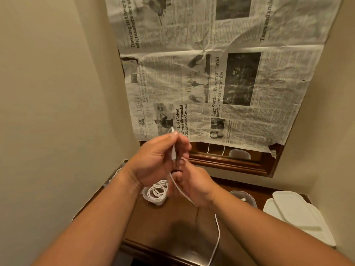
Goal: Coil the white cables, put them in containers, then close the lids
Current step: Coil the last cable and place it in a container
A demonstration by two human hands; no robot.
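Observation:
Both hands are raised above a dark wooden table (172, 223). My left hand (155, 162) pinches one end of a white cable (218, 233) between fingertips, with the plug hanging down at the palm. My right hand (194, 185) grips the same cable just below; from there it trails down over the table's front edge. Under my hands a clear container (153, 196) holds another coiled white cable (156, 191). A second clear container (244, 198) stands to the right, partly hidden by my right forearm, with something white inside.
Two white lids (295, 212) lie stacked at the table's right end. A further container (113, 177) sits at the far left edge, mostly hidden. Walls close in on both sides. A newspaper-covered mirror (211, 83) hangs behind the table.

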